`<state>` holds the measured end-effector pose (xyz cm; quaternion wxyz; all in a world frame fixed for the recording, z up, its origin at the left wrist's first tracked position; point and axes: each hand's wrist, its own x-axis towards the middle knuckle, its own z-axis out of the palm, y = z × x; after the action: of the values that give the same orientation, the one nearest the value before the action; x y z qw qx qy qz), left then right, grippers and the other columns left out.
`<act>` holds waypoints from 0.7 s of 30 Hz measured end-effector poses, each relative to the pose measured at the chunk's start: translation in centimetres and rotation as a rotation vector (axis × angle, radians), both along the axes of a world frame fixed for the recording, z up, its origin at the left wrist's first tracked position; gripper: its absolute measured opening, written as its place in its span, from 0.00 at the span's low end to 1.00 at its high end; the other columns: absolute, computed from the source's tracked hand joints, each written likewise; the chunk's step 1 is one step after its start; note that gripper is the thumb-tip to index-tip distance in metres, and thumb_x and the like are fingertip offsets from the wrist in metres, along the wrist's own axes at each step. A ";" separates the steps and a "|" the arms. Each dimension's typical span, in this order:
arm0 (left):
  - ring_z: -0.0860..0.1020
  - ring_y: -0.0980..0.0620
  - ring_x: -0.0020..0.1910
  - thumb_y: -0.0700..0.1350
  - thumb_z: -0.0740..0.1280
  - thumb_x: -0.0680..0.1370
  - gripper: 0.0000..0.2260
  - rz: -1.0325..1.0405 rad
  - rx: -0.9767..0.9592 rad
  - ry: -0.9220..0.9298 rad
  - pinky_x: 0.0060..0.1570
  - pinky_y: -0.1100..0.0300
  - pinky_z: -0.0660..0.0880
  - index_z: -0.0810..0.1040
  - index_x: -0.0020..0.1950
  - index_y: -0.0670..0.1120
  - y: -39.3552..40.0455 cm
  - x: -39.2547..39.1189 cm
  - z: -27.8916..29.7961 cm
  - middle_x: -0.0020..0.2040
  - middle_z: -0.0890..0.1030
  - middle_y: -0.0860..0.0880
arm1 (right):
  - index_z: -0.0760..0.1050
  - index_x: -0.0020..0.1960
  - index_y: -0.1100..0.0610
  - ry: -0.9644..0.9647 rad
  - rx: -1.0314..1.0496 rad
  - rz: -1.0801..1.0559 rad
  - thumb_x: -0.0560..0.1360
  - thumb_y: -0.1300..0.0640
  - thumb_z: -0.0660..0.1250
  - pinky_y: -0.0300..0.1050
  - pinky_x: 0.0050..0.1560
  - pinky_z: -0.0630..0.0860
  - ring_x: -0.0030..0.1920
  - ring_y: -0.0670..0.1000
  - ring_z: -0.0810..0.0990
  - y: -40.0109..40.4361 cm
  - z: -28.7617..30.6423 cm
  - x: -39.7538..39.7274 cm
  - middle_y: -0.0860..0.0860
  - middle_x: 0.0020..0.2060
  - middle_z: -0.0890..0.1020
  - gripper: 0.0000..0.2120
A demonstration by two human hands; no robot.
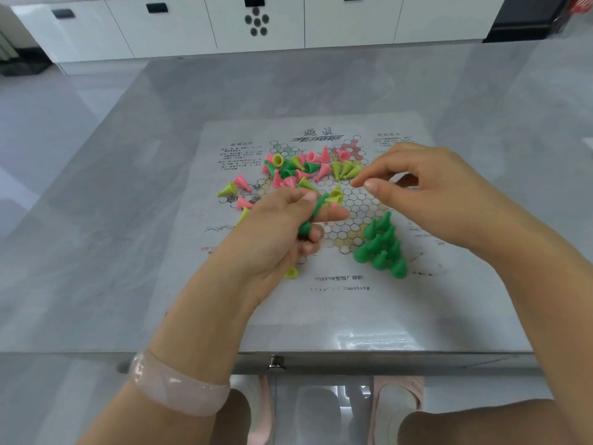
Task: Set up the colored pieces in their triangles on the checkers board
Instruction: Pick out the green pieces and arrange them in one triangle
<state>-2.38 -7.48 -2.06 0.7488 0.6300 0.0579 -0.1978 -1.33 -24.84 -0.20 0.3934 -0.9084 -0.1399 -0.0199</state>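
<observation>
A paper checkers board [321, 303] lies flat on the table. Several green cone pieces [383, 248] stand upright, filling the near right triangle. A loose heap of pink, yellow-green and green pieces [305, 170] lies across the far part of the board, most tipped over. My left hand [276, 232] is closed around a bunch of green pieces, with a yellow-green one [291, 272] showing under the palm. My right hand [426, 194] hovers over the board's right middle, thumb and forefinger apart, nothing between them.
A few stray pink and yellow-green pieces [236, 187] lie at the board's left edge. The grey table [96, 252] ends just below my wrists, with a metal knob [276, 362] on its front. White cabinets [256, 24] stand beyond the table.
</observation>
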 end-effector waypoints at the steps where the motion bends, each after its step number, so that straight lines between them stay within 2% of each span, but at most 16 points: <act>1: 0.68 0.59 0.24 0.41 0.56 0.81 0.06 -0.024 -0.001 -0.003 0.24 0.68 0.66 0.71 0.52 0.41 -0.1 -0.1 0.0 0.44 0.83 0.43 | 0.80 0.46 0.47 -0.008 0.032 0.016 0.74 0.55 0.65 0.29 0.46 0.70 0.45 0.36 0.75 0.6 0.2 -0.1 0.43 0.44 0.78 0.06; 3: 0.68 0.58 0.25 0.42 0.56 0.81 0.08 -0.061 -0.023 -0.007 0.25 0.68 0.67 0.70 0.57 0.40 -0.4 -0.2 -0.1 0.45 0.80 0.43 | 0.80 0.46 0.49 0.005 0.049 0.054 0.73 0.55 0.66 0.28 0.45 0.70 0.44 0.37 0.75 1.6 0.2 -0.2 0.44 0.42 0.78 0.06; 5: 0.68 0.58 0.26 0.41 0.56 0.81 0.08 -0.084 -0.054 -0.019 0.26 0.67 0.67 0.70 0.57 0.40 -0.4 -0.3 0.0 0.45 0.75 0.44 | 0.81 0.46 0.50 0.025 0.056 0.069 0.72 0.54 0.66 0.28 0.43 0.70 0.42 0.38 0.76 2.2 0.1 -0.2 0.43 0.39 0.79 0.05; 8: 0.68 0.58 0.27 0.41 0.55 0.81 0.09 -0.088 -0.071 -0.034 0.26 0.67 0.67 0.70 0.57 0.40 -0.1 -0.3 0.1 0.46 0.77 0.43 | 0.81 0.43 0.51 0.065 0.152 0.062 0.72 0.55 0.67 0.28 0.43 0.73 0.41 0.40 0.78 2.4 0.1 -0.1 0.45 0.38 0.81 0.04; 11: 0.68 0.58 0.26 0.41 0.55 0.81 0.13 -0.076 -0.084 -0.028 0.26 0.67 0.66 0.67 0.63 0.37 0.4 -0.2 0.3 0.54 0.74 0.36 | 0.81 0.42 0.51 0.146 0.262 0.066 0.72 0.55 0.67 0.38 0.49 0.78 0.42 0.45 0.82 2.4 0.2 -0.1 0.50 0.39 0.84 0.04; 13: 0.68 0.58 0.26 0.41 0.55 0.81 0.12 -0.078 -0.076 -0.028 0.27 0.66 0.66 0.68 0.61 0.38 0.6 -0.3 0.4 0.53 0.75 0.36 | 0.81 0.42 0.52 0.150 0.272 0.079 0.72 0.56 0.68 0.42 0.49 0.79 0.42 0.47 0.83 2.5 0.0 0.0 0.50 0.39 0.84 0.03; 17: 0.68 0.58 0.27 0.43 0.57 0.80 0.10 -0.055 0.002 -0.011 0.28 0.66 0.69 0.70 0.59 0.40 0.6 -0.2 0.0 0.48 0.81 0.42 | 0.80 0.39 0.51 0.118 0.240 0.076 0.71 0.56 0.69 0.30 0.43 0.75 0.38 0.39 0.79 2.2 -0.1 0.2 0.46 0.35 0.82 0.03; 19: 0.69 0.57 0.27 0.42 0.59 0.79 0.08 0.027 0.004 0.032 0.27 0.66 0.69 0.72 0.56 0.40 0.8 -0.1 0.1 0.46 0.79 0.44 | 0.80 0.38 0.50 0.087 0.136 0.043 0.71 0.55 0.69 0.25 0.38 0.71 0.35 0.36 0.76 1.4 -0.1 0.5 0.44 0.35 0.80 0.03; 21: 0.70 0.55 0.29 0.37 0.60 0.77 0.05 0.128 -0.063 0.080 0.26 0.66 0.70 0.73 0.50 0.39 1.3 0.1 0.4 0.44 0.77 0.44 | 0.79 0.37 0.49 0.057 -0.022 0.002 0.71 0.54 0.69 0.26 0.38 0.69 0.36 0.37 0.75 0.4 -0.3 0.8 0.44 0.38 0.78 0.04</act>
<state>-2.23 -6.15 -1.65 0.7763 0.5929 0.1214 -0.1763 -0.57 -24.42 -0.49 0.3871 -0.9128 -0.1297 0.0079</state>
